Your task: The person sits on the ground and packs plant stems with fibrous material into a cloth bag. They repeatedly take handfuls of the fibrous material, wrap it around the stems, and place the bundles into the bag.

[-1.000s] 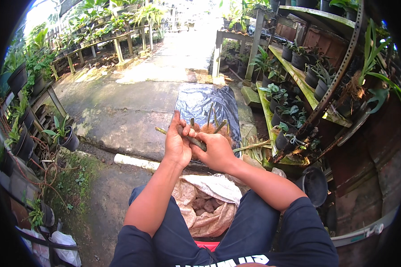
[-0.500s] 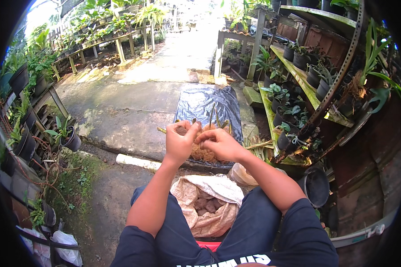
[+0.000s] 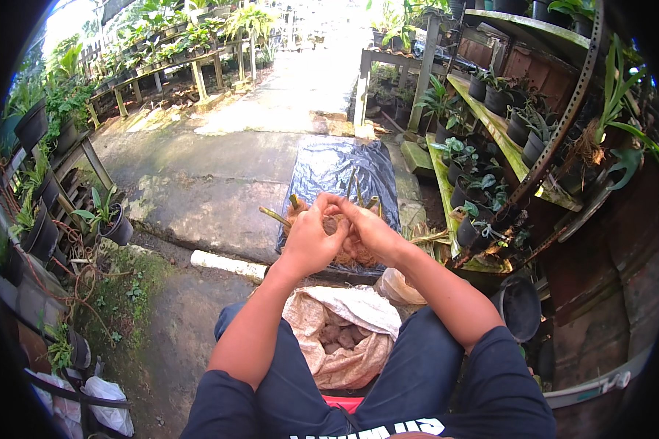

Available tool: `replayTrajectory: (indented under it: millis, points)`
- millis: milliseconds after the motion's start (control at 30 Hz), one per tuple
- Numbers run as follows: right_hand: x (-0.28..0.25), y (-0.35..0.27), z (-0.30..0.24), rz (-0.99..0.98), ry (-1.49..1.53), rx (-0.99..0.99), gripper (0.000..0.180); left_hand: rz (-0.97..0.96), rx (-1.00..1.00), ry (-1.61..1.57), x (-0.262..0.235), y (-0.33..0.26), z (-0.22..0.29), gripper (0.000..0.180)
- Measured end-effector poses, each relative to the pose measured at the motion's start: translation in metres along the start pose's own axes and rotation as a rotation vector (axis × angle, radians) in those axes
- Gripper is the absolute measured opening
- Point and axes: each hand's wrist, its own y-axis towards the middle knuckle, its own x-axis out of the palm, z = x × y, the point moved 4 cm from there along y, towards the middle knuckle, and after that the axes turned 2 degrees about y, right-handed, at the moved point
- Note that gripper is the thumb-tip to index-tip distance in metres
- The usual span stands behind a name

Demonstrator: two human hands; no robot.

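Observation:
My left hand [image 3: 312, 240] and my right hand [image 3: 373, 233] meet in front of me with curled fingers, fingertips touching. A small brown clump [image 3: 332, 222] shows between them, mostly covered by the fingers. Below and behind the hands, reddish-brown fibre [image 3: 355, 253] lies on a black plastic sheet [image 3: 344, 164]. Cut green stem pieces [image 3: 275, 217] stick out of or lie about the fibre, some upright, some slanted. Between my knees stands an open woven sack [image 3: 307, 344] with brown lumps [image 3: 342, 335] inside.
A clear plastic bag [image 3: 400, 286] sits right of the sack, and a black pot [image 3: 520, 307] lies farther right. A white pipe [image 3: 227, 265] rests on the ground to the left. Potted plants on wooden racks [image 3: 494, 132] line both sides of the concrete path.
My left hand has shifted right and slightly down, uncovering stem pieces on the left. My right hand has turned and risen, bringing the fingertips of both hands together around the clump.

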Motion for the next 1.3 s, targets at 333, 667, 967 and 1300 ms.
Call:
replayTrajectory:
  millis: [333,667,967,1300]
  points:
    - [0.006,-0.007,0.010,-0.146,0.079,0.114,0.057,-0.141,-0.008,0.204,0.003,-0.004,0.011,0.055]
    - [0.007,0.001,0.022,-0.219,0.269,0.027,0.055,-0.053,0.034,0.021,0.003,-0.004,0.005,0.060]
    - [0.015,-0.002,0.019,-0.201,0.218,-0.021,0.061,-0.013,0.074,-0.013,0.004,-0.004,-0.001,0.054]
    - [0.021,-0.008,0.015,-0.309,0.467,0.049,0.056,0.056,0.209,0.021,0.006,-0.002,0.004,0.053]
